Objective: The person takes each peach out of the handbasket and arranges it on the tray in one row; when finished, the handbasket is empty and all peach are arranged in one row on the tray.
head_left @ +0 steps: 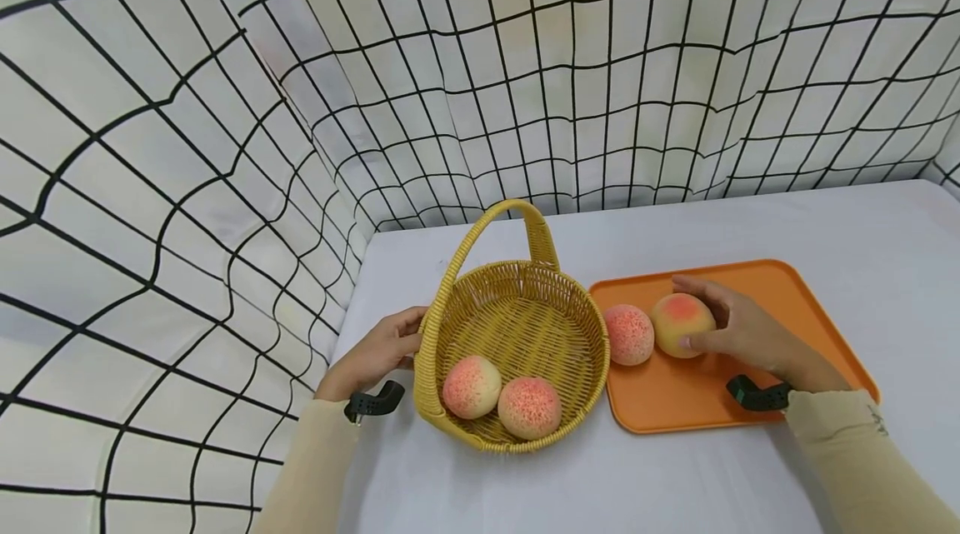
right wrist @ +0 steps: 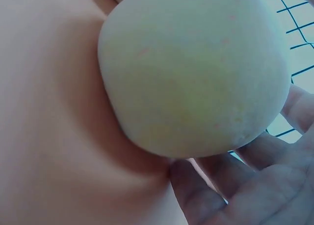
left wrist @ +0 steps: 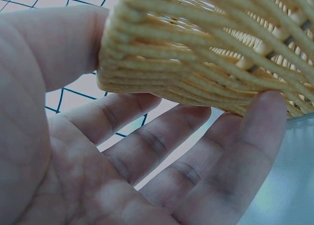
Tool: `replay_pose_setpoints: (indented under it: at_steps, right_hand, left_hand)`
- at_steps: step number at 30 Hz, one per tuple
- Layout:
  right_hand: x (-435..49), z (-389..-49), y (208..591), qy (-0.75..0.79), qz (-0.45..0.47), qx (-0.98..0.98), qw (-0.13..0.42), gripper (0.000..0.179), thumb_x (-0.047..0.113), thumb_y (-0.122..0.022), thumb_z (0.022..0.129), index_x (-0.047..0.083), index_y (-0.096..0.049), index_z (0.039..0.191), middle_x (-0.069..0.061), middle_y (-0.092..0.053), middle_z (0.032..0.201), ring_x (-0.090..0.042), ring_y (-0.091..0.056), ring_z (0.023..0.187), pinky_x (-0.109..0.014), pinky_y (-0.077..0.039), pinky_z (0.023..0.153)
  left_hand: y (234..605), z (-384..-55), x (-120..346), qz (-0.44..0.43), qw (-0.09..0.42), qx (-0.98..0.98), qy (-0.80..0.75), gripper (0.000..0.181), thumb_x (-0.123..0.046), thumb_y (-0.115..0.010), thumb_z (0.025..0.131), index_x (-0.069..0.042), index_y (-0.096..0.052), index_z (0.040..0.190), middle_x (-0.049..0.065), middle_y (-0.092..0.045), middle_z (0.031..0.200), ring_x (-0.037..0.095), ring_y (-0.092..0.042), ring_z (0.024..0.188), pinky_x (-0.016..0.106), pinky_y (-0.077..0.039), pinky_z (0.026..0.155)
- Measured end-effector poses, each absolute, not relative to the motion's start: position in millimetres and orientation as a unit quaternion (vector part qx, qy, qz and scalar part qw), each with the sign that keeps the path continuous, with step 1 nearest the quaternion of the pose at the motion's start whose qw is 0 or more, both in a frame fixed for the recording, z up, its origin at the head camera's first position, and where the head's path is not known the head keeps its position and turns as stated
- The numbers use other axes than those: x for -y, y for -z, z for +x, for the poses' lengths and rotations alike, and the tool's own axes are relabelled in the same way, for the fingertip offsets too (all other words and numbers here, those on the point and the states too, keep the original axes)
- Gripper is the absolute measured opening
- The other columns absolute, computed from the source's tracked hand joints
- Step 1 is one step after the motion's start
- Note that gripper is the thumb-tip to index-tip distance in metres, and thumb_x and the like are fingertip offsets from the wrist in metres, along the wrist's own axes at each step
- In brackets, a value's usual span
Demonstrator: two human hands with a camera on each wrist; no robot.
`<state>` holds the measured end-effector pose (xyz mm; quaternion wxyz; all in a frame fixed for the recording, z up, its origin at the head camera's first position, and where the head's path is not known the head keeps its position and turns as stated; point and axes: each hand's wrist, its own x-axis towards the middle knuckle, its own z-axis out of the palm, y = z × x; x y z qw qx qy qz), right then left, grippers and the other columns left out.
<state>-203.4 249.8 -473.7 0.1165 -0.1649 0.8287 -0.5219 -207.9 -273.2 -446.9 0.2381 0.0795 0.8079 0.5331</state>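
Note:
A yellow wicker basket [head_left: 600,367] with a tall arched handle stands in the middle, two pink speckled peaches [head_left: 472,386] lying inside near its front. My left hand [head_left: 384,351] grips the basket's left side; in the left wrist view, the thumb and fingers [left wrist: 130,112] touch its woven wall [left wrist: 196,63] and lower edge. On an orange tray [head_left: 675,401], my right hand [head_left: 757,338] holds a yellow peach [head_left: 681,324] with a red blush, thumb and fingers around it. Beside it on the tray sits another pink speckled peach [head_left: 628,335], close to the basket.
A white tabletop [head_left: 600,484] carries the basket and tray. White cloth with a black grid [head_left: 570,84] rises behind the table and along its left side. Black straps [head_left: 375,402] circle both wrists.

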Motion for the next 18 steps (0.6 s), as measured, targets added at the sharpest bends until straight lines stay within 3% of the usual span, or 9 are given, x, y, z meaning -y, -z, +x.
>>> replay_pose_setpoints:
  at_steps: [4, 8, 11, 14, 18]
  right_hand:
    - [-244.8, -204.3, 463.3, 0.519, -0.160, -0.835, 0.090, 0.078, 0.021, -0.076, 0.097, 0.010, -0.035, 0.162, -0.017, -0.039, 0.163, -0.039, -0.034, 0.151, -0.012, -0.035, 0.111]
    - [-229.2, -203.7, 441.6, 0.535, -0.161, -0.828, 0.046, 0.076, 0.018, -0.078, 0.096, 0.014, -0.038, 0.161, -0.009, -0.040, 0.163, -0.035, -0.031, 0.153, -0.003, -0.030, 0.108]
    - [-212.1, -201.4, 421.0, 0.541, -0.178, -0.821, 0.036, 0.075, 0.018, -0.080, 0.094, 0.020, -0.042, 0.159, -0.003, -0.043, 0.161, -0.029, -0.035, 0.152, -0.006, -0.031, 0.110]
    - [-191.8, -200.4, 404.8, 0.545, -0.205, -0.811, 0.059, 0.073, 0.021, -0.081, 0.094, 0.025, -0.045, 0.157, 0.002, -0.044, 0.160, -0.027, -0.039, 0.150, -0.020, -0.038, 0.115]
    - [-161.5, -202.6, 398.1, 0.559, -0.273, -0.774, 0.120, 0.072, 0.019, -0.080, 0.093, 0.019, -0.046, 0.156, 0.000, -0.046, 0.159, -0.031, -0.043, 0.147, -0.050, -0.040, 0.117]
  left_hand:
    - [446.9, -208.3, 272.3, 0.075, 0.238, -0.809, -0.532, 0.050, -0.016, -0.058, 0.107, -0.004, -0.047, 0.153, 0.020, -0.061, 0.140, 0.023, -0.067, 0.107, 0.045, -0.060, 0.085]
    - [447.4, -209.4, 272.4, 0.074, 0.236, -0.812, -0.529, 0.050, -0.017, -0.058, 0.106, -0.004, -0.047, 0.154, 0.019, -0.061, 0.140, 0.023, -0.068, 0.106, 0.044, -0.061, 0.084]
    - [447.4, -209.3, 272.7, 0.079, 0.235, -0.812, -0.529, 0.050, -0.018, -0.058, 0.107, -0.004, -0.047, 0.154, 0.020, -0.061, 0.140, 0.024, -0.067, 0.108, 0.043, -0.061, 0.084]
    - [447.4, -208.7, 273.3, 0.087, 0.235, -0.808, -0.532, 0.050, -0.019, -0.057, 0.108, -0.002, -0.046, 0.154, 0.021, -0.060, 0.140, 0.025, -0.067, 0.109, 0.043, -0.060, 0.085]
    - [447.9, -207.3, 274.3, 0.088, 0.236, -0.806, -0.536, 0.050, -0.019, -0.056, 0.109, -0.001, -0.045, 0.154, 0.024, -0.059, 0.140, 0.026, -0.066, 0.110, 0.042, -0.060, 0.085]
